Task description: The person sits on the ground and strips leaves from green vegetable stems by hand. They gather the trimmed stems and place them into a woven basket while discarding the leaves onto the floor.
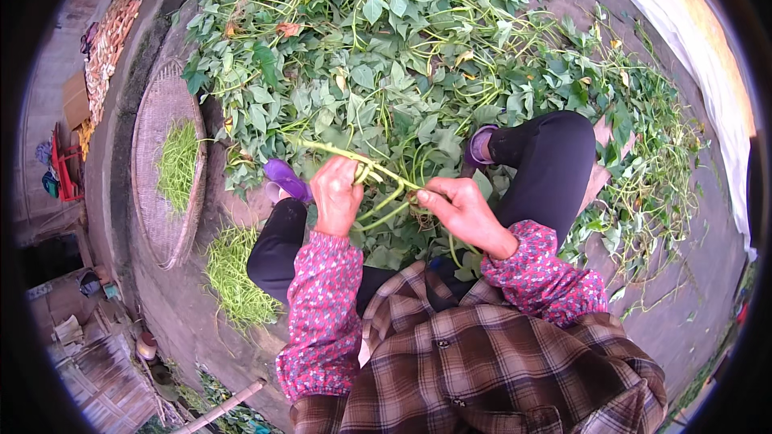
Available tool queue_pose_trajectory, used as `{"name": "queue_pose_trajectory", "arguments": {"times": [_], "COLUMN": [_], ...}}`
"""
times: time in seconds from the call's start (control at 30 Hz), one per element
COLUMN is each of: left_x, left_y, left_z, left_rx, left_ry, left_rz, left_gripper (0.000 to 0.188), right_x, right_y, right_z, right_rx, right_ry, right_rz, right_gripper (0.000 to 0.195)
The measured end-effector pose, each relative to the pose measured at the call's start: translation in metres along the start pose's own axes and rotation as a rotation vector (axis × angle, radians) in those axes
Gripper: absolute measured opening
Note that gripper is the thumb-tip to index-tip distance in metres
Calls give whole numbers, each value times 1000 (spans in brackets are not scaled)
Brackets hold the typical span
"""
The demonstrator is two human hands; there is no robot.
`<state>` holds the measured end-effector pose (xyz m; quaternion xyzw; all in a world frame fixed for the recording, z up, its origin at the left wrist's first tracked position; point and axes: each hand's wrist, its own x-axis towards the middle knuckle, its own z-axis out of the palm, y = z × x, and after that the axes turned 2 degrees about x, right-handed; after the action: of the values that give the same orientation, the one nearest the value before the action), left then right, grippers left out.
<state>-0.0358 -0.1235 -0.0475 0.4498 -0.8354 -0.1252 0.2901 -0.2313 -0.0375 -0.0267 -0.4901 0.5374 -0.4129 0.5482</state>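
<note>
A green leafy vine stem (395, 176) stretches between my two hands, above a wide heap of cut vines (362, 72). My left hand (336, 196) is closed around several stripped green stalks and the vine beside them. Thumb and forefinger of my right hand (465, 208) pinch the vine's other end, near a small brownish clump of roots or withered bits (422, 211). Thin stalks hang from it below my hands. On the ground to my left lies a pile of stripped green stalks (241, 280).
A shallow woven bamboo tray (151, 175) on the left holds more stalks (178, 166). Past a low concrete ledge (111, 150) are corn cobs (111, 42) and a red stool (65, 166). A bamboo pole (226, 404) lies at lower left. White sheeting (699, 60) borders the right.
</note>
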Motion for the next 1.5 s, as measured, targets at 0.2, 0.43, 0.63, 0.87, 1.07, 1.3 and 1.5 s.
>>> {"name": "queue_pose_trajectory", "arguments": {"times": [0.2,0.43,0.63,0.87,1.07,1.3,1.5], "left_x": [-28,-9,-2,4,11,-2,1], "left_y": [-108,9,49,26,-34,-114,10], "left_z": [-41,-35,-6,-15,-16,-92,-33], "left_rx": [7,-370,-488,-636,189,-406,-671], "left_ry": [477,-127,-121,35,139,627,-40], "left_rz": [-842,-329,-221,-466,42,-717,-628], "left_gripper": [19,10,11,11,7,23,14], "right_x": [-6,7,11,21,11,-1,6], "right_y": [-11,4,13,30,19,20,18], "right_z": [-5,-1,-5,-21,-3,-21,-15], "right_rx": [91,3,146,63,330,550,651], "right_ry": [89,157,-30,-217,-122,-17,-58], "right_rz": [46,-18,-22,-76,28,87,54], "right_gripper": [20,22,22,34,26,29,32]}}
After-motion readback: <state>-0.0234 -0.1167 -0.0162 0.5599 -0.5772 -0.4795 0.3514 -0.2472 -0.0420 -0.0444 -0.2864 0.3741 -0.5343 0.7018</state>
